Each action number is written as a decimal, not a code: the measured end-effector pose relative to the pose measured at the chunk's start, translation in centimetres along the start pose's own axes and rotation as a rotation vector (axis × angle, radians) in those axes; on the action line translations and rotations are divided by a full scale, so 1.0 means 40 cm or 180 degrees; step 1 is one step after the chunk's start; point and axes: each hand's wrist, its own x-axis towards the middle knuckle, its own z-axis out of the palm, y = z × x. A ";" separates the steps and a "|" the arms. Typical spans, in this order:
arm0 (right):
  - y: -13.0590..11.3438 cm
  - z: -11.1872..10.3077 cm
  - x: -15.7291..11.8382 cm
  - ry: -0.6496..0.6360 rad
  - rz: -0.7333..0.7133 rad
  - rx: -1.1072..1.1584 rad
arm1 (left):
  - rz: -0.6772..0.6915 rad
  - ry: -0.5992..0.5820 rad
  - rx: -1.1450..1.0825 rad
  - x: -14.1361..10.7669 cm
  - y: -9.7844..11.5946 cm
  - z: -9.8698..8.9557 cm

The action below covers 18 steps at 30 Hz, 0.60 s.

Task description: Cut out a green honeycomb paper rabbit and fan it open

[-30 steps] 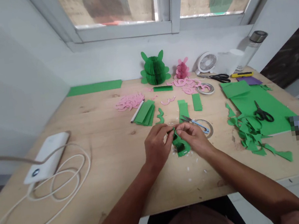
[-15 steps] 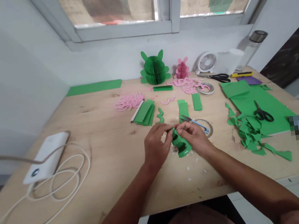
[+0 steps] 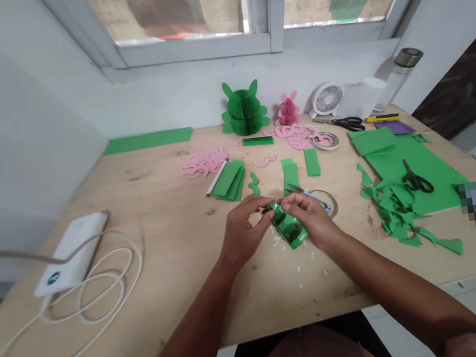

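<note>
Between my hands hangs a small green paper piece [image 3: 295, 234] with curved cut shapes and shiny strips on it. My left hand [image 3: 245, 228] pinches its upper left edge between thumb and fingers. On the upper right edge, my right hand [image 3: 312, 218] has its thumb and fingers closed. White scraps [image 3: 298, 268] lie on the wood below. Just beyond my right hand are blue-handled snips [image 3: 321, 198] and a tape roll [image 3: 334, 205]. Folded green strips [image 3: 291, 176] and a wavy green cutout [image 3: 255, 184] lie past my fingertips.
A white power bank [image 3: 71, 254] with a coiled cable is at left. Green scraps [image 3: 396, 212] and black scissors [image 3: 416, 178] are at right. Green [image 3: 245, 112] and pink [image 3: 287, 110] paper figures, a fan [image 3: 327, 99] and a bottle [image 3: 399, 79] stand at the back.
The green piece has tilted, its lower end swinging slightly right, and more of its shiny strips show. Both hands keep their pinch. The camera view has shifted slightly.
</note>
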 end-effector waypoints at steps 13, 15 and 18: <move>0.007 -0.001 0.001 -0.0219 -0.0076 -0.0067 | -0.1214 -0.0206 -0.1264 0.006 -0.012 0.003; 0.008 -0.001 0.000 -0.0247 -0.0106 -0.0130 | -0.1227 -0.0223 -0.1258 0.007 -0.008 0.002; 0.008 -0.001 -0.001 -0.0265 -0.0160 -0.0287 | -0.1233 -0.0229 -0.1232 0.007 -0.003 0.001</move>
